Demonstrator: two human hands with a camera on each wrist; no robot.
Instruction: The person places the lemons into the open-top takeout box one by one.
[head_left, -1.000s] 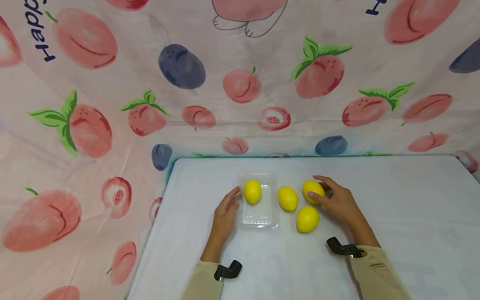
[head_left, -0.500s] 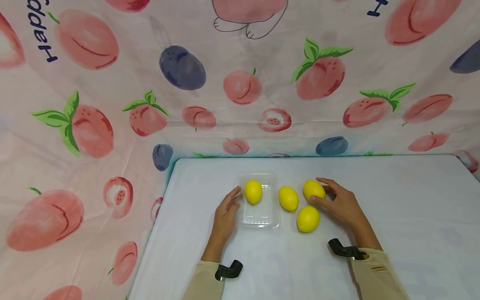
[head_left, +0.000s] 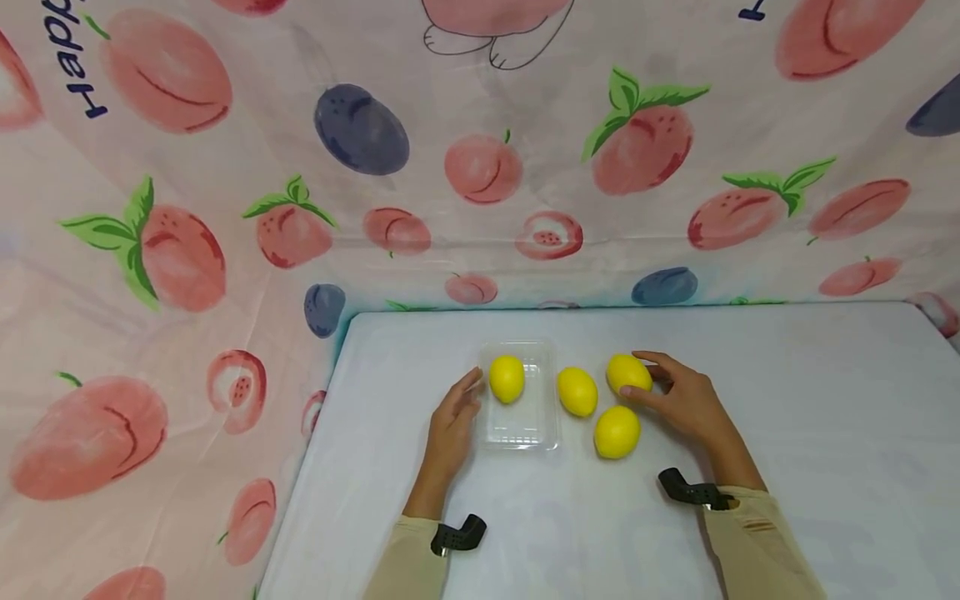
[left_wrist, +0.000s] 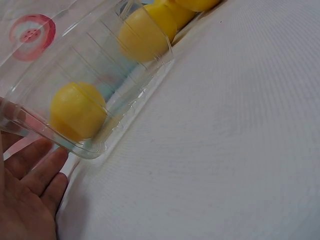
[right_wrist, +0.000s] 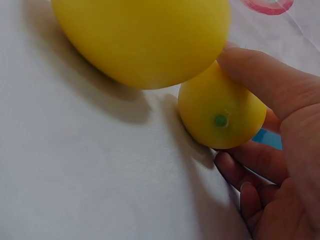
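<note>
A clear plastic tray (head_left: pixel 525 433) stands on the white table with one yellow lemon (head_left: pixel 507 379) inside it. My left hand (head_left: pixel 453 421) lies flat beside the tray, its straight fingers (left_wrist: pixel 37 172) against the tray's left wall (left_wrist: pixel 115 125); the lemon in the tray (left_wrist: pixel 77 110) shows through the plastic. To the right of the tray lie three more lemons: a middle one (head_left: pixel 577 392), a near one (head_left: pixel 617 432) and a far one (head_left: pixel 628 373). My right hand (head_left: pixel 686 404) curls its thumb and fingers round the far lemon (right_wrist: pixel 222 112), which rests on the table beside the near lemon (right_wrist: pixel 140 40).
The white table (head_left: pixel 787 400) stretches right and toward me from the lemons. A fruit-print cloth (head_left: pixel 525 167) hangs behind and along the left side. Black wrist mounts (head_left: pixel 457 536) sit on both sleeves.
</note>
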